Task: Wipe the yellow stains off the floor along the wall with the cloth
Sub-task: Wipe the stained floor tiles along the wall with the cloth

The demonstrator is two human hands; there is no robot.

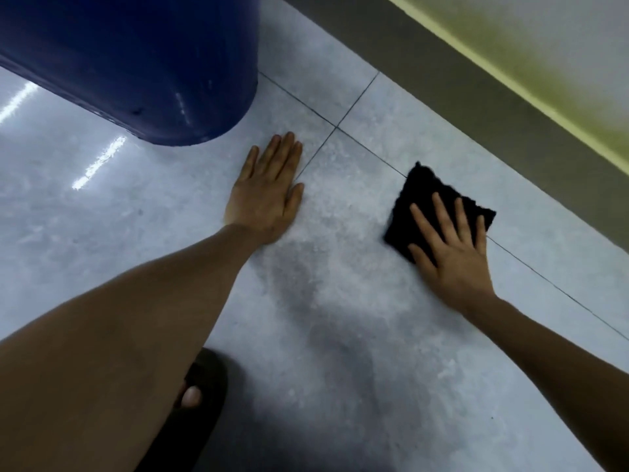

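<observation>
Right hand (pixel 454 257) pressing a black square cloth (pixel 429 202) flat to the pale grey tiled floor (pixel 357 301).
Its fingers are lying spread, not clenched, near the dark skirting (pixel 510 107); the left hand (pixel 269 195) is resting flat, holding nothing.

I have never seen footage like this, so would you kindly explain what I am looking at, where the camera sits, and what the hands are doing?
There is no machine here: a person wears one wide-angle camera on the head, looking down at their own arms. The left hand rests flat on the grey tiled floor, fingers extended, holding nothing. The right hand presses flat on a black cloth that lies across a tile joint near the dark skirting of the wall. Above the skirting runs a yellowish band. A large blue container stands at the upper left, and a toe in a dark sandal shows at the bottom.
</observation>
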